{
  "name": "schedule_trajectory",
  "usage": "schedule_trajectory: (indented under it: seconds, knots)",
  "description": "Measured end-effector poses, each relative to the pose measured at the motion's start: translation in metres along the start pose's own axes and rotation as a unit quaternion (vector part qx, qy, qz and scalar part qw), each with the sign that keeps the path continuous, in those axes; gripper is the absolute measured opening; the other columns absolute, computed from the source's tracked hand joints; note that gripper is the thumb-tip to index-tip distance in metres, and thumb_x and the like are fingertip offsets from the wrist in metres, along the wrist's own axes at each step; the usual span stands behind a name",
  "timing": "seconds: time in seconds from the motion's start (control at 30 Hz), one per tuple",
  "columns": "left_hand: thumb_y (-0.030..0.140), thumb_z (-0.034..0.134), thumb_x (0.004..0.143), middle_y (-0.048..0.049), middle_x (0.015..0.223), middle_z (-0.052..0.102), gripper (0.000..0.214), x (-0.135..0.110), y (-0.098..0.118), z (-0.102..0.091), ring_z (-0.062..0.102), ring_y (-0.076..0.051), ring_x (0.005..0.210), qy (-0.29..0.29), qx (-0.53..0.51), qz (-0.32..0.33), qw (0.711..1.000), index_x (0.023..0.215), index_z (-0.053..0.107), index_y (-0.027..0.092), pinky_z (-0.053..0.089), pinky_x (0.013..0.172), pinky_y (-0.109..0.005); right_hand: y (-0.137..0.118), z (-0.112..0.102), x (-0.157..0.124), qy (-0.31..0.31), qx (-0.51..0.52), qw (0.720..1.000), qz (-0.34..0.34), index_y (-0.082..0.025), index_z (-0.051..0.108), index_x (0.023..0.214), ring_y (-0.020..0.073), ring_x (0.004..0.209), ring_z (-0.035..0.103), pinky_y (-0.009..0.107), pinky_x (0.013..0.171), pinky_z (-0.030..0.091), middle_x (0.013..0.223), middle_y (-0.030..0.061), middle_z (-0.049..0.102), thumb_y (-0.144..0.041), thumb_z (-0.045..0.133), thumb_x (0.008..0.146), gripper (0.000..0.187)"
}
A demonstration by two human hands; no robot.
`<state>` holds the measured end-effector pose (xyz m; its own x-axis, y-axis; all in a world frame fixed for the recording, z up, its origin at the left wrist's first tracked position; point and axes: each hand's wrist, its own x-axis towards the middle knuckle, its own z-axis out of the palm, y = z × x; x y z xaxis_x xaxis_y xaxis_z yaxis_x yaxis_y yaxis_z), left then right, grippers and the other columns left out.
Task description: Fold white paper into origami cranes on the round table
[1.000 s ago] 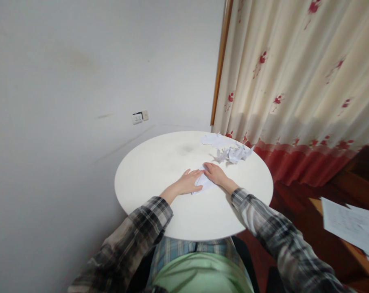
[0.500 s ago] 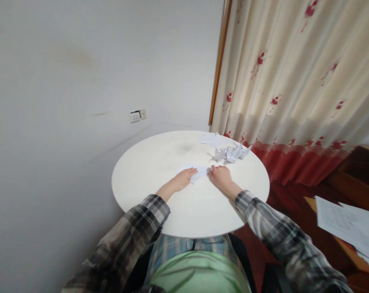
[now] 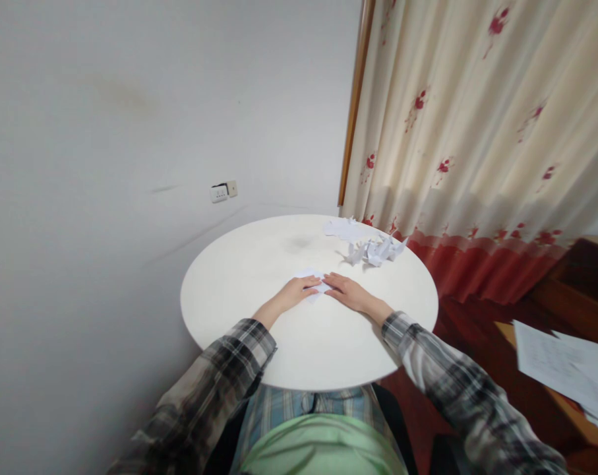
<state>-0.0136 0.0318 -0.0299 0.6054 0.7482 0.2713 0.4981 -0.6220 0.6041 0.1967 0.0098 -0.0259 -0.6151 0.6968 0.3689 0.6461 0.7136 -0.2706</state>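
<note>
A small piece of white paper [image 3: 308, 272] lies flat near the middle of the round white table [image 3: 239, 264]. From the left, my left hand [image 3: 299, 290] rests on it with fingers stretched out. My right hand [image 3: 345, 290] lies on its right part, fingers extended and a little apart. The fingertips of both hands almost meet over the sheet and cover much of it, so its folds cannot be made out. Just beyond my right hand sits a cluster of folded white paper pieces [image 3: 375, 251].
Flat white paper sheets [image 3: 343, 228] lie at the table's far right edge. A patterned curtain [image 3: 447, 132] hangs behind. To the left stands a wall with a socket [image 3: 219, 193]. Printed papers [image 3: 560, 356] lie on wooden furniture at the lower right.
My right hand has gone from a closed grip at the paper's right end to lying flat, moving left toward my left hand. Less of the paper shows on the right.
</note>
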Motion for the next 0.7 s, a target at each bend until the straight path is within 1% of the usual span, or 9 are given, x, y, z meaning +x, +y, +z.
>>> schedule_trajectory:
  seconds: [0.13,0.23,0.37,0.47,0.57,0.7]
  knots:
    - [0.036,0.051,0.079,-0.0072,0.121,0.055,0.038,0.002,-0.007,0.002,0.044,-0.019,0.119,0.013,-0.019,0.008,1.0,0.109,0.059,0.016,0.03,0.104,-0.037,-0.002,-0.001,-0.001,0.02,0.012,1.0,-0.016,-0.018,0.052,0.119,0.0188,0.123,0.039,0.038,0.103,0.031,0.125,0.0089,0.052,-0.036,0.042,0.087,0.038]
    - [0.036,0.05,0.08,-0.0065,0.118,0.057,0.035,0.002,-0.005,0.002,0.048,-0.019,0.116,0.018,-0.012,0.014,1.0,0.106,0.061,0.016,0.031,0.103,-0.036,-0.004,-0.001,-0.001,0.028,0.029,0.999,-0.016,-0.017,0.055,0.116,0.0177,0.119,0.044,0.035,0.101,0.035,0.12,0.0088,0.056,-0.033,0.042,0.087,0.035]
    - [0.034,0.05,0.08,-0.0045,0.113,0.061,0.031,-0.001,0.003,-0.001,0.052,-0.019,0.111,0.029,0.0,0.007,1.0,0.101,0.064,0.017,0.034,0.101,-0.034,-0.006,-0.002,-0.001,0.035,0.045,0.998,0.003,-0.02,0.057,0.113,0.017,0.111,0.052,0.032,0.096,0.039,0.116,0.0067,0.059,-0.031,0.046,0.086,0.031]
    - [0.033,0.05,0.079,-0.0034,0.108,0.064,0.028,-0.002,0.009,-0.004,0.055,-0.018,0.106,0.036,-0.003,-0.007,0.999,0.097,0.066,0.018,0.037,0.098,-0.034,-0.006,-0.003,0.0,0.042,0.057,0.997,0.01,-0.022,0.06,0.108,0.0156,0.103,0.057,0.028,0.089,0.043,0.11,0.0041,0.063,-0.03,0.05,0.084,0.027]
    - [0.032,0.054,0.077,-0.0039,0.103,0.066,0.024,-0.003,0.012,-0.005,0.059,-0.018,0.099,0.047,-0.019,-0.017,0.999,0.091,0.067,0.017,0.04,0.094,-0.032,-0.006,-0.003,0.0,0.051,0.07,0.996,0.027,-0.021,0.063,0.102,0.015,0.095,0.06,0.025,0.083,0.045,0.104,0.003,0.065,-0.03,0.052,0.082,0.024]
    - [0.028,0.057,0.074,-0.0054,0.096,0.068,0.019,-0.003,0.014,-0.004,0.061,-0.019,0.091,0.063,-0.037,-0.032,0.997,0.081,0.069,0.016,0.044,0.088,-0.031,-0.004,-0.002,0.0,0.06,0.089,0.993,0.052,-0.019,0.066,0.091,0.0148,0.084,0.062,0.025,0.078,0.045,0.096,0.0038,0.068,-0.029,0.054,0.081,0.019]
